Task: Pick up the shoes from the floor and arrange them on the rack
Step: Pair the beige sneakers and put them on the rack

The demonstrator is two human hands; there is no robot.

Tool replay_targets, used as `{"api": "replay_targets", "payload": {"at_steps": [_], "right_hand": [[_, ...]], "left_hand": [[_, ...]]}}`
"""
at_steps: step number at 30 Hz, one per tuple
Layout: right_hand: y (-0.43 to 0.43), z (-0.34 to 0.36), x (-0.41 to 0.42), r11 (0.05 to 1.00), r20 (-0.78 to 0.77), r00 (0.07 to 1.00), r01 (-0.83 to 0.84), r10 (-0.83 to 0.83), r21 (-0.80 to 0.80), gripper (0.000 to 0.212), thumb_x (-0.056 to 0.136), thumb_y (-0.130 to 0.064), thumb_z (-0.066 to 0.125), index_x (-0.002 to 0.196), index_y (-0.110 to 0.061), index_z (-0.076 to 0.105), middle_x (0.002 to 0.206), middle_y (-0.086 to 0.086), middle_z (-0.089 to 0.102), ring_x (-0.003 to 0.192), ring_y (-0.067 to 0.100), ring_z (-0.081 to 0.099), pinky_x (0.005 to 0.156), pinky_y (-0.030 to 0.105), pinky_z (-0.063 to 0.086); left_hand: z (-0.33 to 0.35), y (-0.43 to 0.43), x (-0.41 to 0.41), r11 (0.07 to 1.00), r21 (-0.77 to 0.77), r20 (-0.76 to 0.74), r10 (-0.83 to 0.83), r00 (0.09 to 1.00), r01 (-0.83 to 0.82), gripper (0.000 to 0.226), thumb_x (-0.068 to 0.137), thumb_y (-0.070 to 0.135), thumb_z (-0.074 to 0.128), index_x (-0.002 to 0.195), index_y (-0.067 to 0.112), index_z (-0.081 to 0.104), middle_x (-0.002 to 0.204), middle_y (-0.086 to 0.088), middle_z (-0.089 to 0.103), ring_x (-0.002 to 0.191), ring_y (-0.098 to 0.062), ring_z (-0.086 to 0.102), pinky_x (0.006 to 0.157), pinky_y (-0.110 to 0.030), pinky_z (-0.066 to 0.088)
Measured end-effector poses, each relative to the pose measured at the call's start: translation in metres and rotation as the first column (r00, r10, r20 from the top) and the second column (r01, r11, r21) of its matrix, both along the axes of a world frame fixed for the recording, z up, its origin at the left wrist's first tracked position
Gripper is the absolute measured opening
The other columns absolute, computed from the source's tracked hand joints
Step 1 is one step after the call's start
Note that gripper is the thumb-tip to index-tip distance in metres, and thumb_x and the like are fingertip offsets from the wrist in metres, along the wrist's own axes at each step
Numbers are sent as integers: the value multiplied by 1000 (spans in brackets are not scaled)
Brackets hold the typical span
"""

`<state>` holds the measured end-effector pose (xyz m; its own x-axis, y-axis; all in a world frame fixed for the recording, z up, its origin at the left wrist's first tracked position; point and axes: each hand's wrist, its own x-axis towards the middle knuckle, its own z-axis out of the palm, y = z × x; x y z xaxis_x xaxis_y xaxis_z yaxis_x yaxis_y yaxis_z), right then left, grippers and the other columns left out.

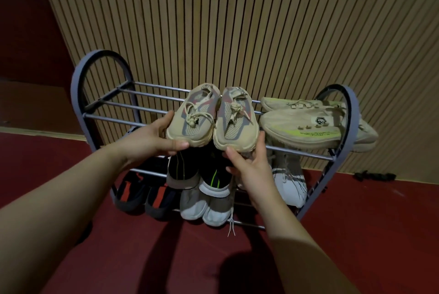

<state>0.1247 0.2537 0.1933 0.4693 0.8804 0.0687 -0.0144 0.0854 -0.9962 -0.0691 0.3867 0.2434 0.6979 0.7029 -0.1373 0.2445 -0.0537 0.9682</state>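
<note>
Beige mesh at centre: a pair of small beige mesh sneakers [192,118] sits on the top shelf of the grey metal-bar shoe rack [102,103], beside larger beige-and-lime trainers [308,127]. Lower shelves hold more shoes. None clearly shows on the red floor [142,258], so the task looks nearly finished. With arms outstretched, the left grip [152,139] and right grip [249,163] each pinch one toe.

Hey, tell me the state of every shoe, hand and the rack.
left beige shoe: upright, at top shelf
right beige shoe: upright, at top shelf
left hand: grips left beige shoe at toe
right hand: grips right beige shoe at toe
neon-striped pair: top shelf, lying sideways
rack: standing, every shelf partly filled
</note>
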Motion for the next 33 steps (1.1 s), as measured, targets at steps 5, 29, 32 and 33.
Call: {"api": "replay_targets", "payload": {"at_steps": [5, 29, 32, 33], "right_hand": [[8, 2, -6, 993, 218, 974, 84, -62, -89, 112, 66, -67, 69, 143, -49, -10, 143, -10, 44, 113, 25, 60, 83, 41, 56], [-1, -1, 6, 992, 45, 998, -47, 52, -116, 92, 88, -40, 61, 142, -52, -13, 132, 4, 46, 80, 14, 66, 63, 31, 59], [-16, -19, -1, 991, 219, 971, -70, 93, -112, 95, 90, -36, 59, 138, -50, -22, 112, 6, 51, 73, 21, 64, 66, 41, 59], [-22, -30, -3, 990, 306, 945, -79, 113, -121, 95, 90, -36, 60, 133, -52, -23, 110, 4, 50, 67, 20, 61, 65, 42, 58]], "left_hand": [[4, 15, 6, 999, -25, -30, -25, 999, 24, 151, 26, 49, 93, 150, 32, 7, 129, 14, 56, 114, -14, 59, 90, -35, 50], [-14, -5, 2, 998, 31, 125, 43, 991, -47, 127, 41, 53, 89, 146, 40, 19, 119, 23, 61, 107, -13, 64, 90, -36, 50], [-44, -34, -10, 965, 134, 212, 195, 958, -226, 95, 77, 37, 74, 150, 31, 15, 148, 17, 34, 116, -13, 59, 96, -37, 49], [-54, -45, -13, 938, 177, 232, 255, 939, -298, 85, 84, 28, 67, 151, 30, 14, 151, 16, 29, 117, -10, 56, 95, -31, 49]]}}
